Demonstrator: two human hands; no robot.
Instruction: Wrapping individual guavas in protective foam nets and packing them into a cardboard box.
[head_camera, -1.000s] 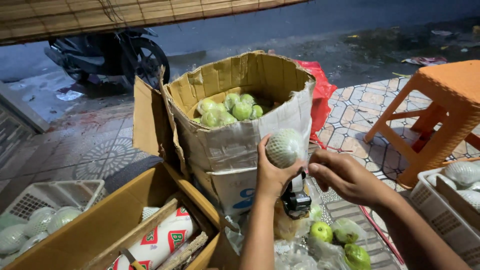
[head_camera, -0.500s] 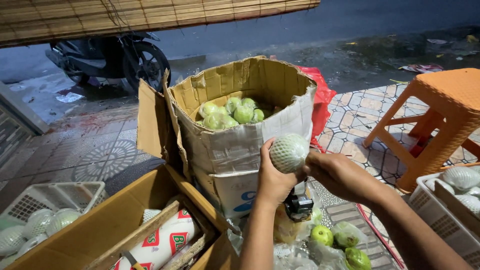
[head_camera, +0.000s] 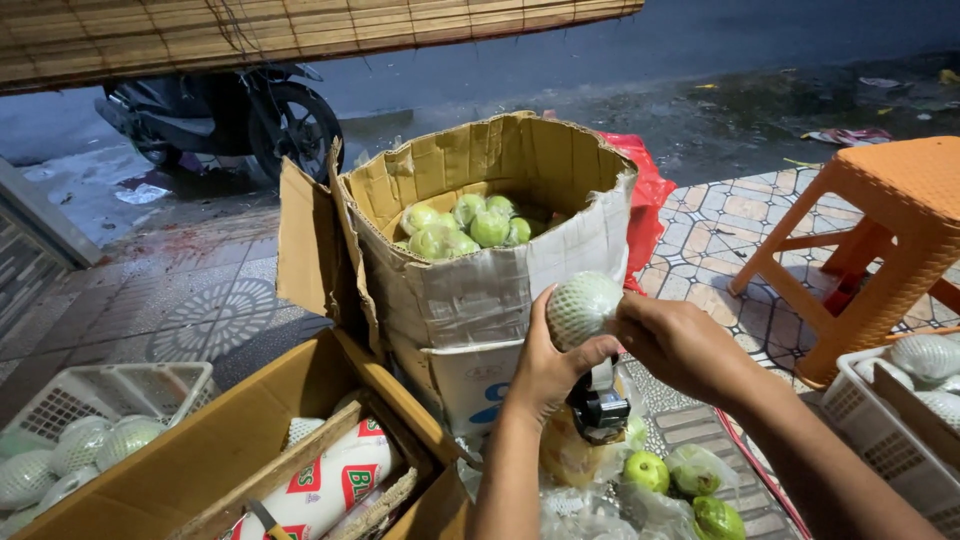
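A wet street and tiled pavement lie behind a tall cardboard box (head_camera: 480, 270) of green guavas (head_camera: 465, 225). Both hands, left hand (head_camera: 548, 368) and right hand (head_camera: 680, 345), pinch 1 net-wrapped guava (head_camera: 582, 308) by the box's front edge; loose fingertips could likely drop it.

Tall open cardboard box (head_camera: 480, 270) centre, red-green-white printed roll (head_camera: 335, 480) in lower-left carton (head_camera: 200, 455)
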